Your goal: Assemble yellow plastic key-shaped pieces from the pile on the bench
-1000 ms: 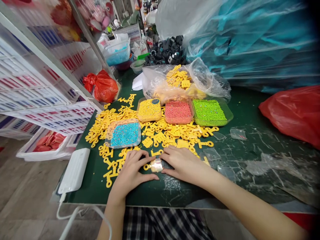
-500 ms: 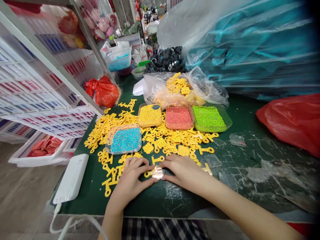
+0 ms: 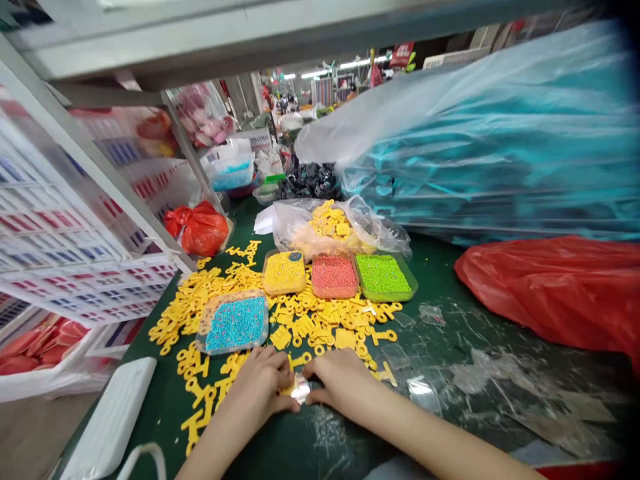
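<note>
My left hand (image 3: 257, 390) and my right hand (image 3: 337, 380) meet low in the view on the green table (image 3: 450, 333). Both pinch a small clear packet (image 3: 301, 389) with a yellow piece inside, pressed flat on the table. Loose yellow key-shaped plastic pieces (image 3: 320, 327) lie scattered just beyond my fingers. A tray of blue beads (image 3: 235, 323) sits close above my left hand. Further back stand trays of yellow beads (image 3: 284, 271), red beads (image 3: 334, 275) and green beads (image 3: 384, 275).
A clear bag of yellow pieces (image 3: 333, 223) lies behind the trays. Red bags sit at the right (image 3: 555, 287) and back left (image 3: 200, 227). Empty clear packets (image 3: 475, 373) litter the table's right side. A white block (image 3: 113, 420) lies at the left edge, racks beside it.
The camera has tilted up, so my hands and the table sit lower in view. My hands keep pressing the same small packet, fingers drawn a little closer together.
</note>
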A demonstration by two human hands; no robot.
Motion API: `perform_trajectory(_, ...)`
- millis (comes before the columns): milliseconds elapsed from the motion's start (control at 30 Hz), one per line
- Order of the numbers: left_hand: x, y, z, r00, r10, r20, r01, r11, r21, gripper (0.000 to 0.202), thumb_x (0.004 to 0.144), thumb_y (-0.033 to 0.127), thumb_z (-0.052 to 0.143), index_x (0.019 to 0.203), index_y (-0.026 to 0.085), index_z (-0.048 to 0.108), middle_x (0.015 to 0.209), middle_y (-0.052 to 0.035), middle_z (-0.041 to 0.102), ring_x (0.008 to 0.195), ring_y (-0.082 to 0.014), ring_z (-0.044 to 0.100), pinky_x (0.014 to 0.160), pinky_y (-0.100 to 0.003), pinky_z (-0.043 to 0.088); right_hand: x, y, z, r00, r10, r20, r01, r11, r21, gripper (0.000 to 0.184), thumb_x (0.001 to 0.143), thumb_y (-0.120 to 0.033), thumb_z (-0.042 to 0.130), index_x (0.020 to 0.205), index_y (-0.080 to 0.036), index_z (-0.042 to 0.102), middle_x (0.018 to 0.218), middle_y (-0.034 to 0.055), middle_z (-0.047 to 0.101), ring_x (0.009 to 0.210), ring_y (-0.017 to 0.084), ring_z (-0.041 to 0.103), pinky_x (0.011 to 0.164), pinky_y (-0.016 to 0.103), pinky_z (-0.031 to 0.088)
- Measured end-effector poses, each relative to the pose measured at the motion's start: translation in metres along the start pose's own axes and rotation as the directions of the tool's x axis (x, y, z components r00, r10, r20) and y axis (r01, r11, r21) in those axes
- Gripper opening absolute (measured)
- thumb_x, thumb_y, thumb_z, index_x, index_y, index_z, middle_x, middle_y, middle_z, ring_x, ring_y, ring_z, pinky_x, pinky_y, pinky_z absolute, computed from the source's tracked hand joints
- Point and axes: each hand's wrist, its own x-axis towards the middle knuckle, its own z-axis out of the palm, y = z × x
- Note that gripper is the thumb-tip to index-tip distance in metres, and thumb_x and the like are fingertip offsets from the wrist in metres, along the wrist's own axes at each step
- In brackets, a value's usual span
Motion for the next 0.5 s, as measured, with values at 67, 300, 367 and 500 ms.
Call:
perform_trajectory(67,-0.006,-0.003,0.009,0.999,-0.015,-0.032,0.014,0.999,-0.039,0.032,0.068,0.05,0.08,0.072,0.021,0.07,0.08,-0.0011,0.063,0.078,-0.0193,0.052,0.07,-0.031,0.034,0.003,0.004,0.008,0.999,0.007,-0.041,-0.005,0.999,0.045,0.027,0.072,-0.034,0.079,0.099,-0.029,0.075,0.093,0.0042,0.075,0.09,0.028,0.069,0.072,0.031,0.047)
perform_trajectory(300,-0.025,-0.002,0.037,0.966,-0.166,-0.198,0.131,0.975,-0.178,0.036,0.068,0.034,0.082,0.099,0.023,0.068,0.103,-0.0052,0.062,0.094,-0.0247,0.056,0.08,-0.033,0.043,0.002,0.02,0.03,0.979,-0.094,-0.178,0.1,0.995,0.025,0.031,0.068,-0.03,0.081,0.098,-0.027,0.071,0.08,0.0018,0.073,0.075,0.024,0.068,0.065,0.028,0.046)
perform_trajectory(367,-0.021,-0.002,0.034,0.966,-0.197,-0.168,0.166,0.97,-0.179,0.042,0.057,0.035,0.087,0.093,0.022,0.069,0.102,-0.005,0.063,0.096,-0.0268,0.056,0.082,-0.035,0.043,0.006,0.023,0.033,0.971,-0.164,-0.172,0.156,0.986,-0.06,0.033,0.067,-0.033,0.081,0.096,-0.023,0.07,0.084,0.0041,0.072,0.076,0.024,0.067,0.063,0.028,0.046)
perform_trajectory(500,-0.011,-0.009,0.03,0.981,-0.123,-0.151,0.086,0.97,-0.229,0.027,0.066,0.032,0.081,0.088,0.021,0.069,0.097,-0.0038,0.068,0.092,-0.0228,0.059,0.082,-0.031,0.041,0.027,0.029,0.045,0.959,-0.223,-0.173,0.187,0.961,-0.203,0.019,0.076,-0.025,0.073,0.094,-0.022,0.067,0.094,0.0045,0.07,0.081,0.022,0.065,0.063,0.026,0.046)
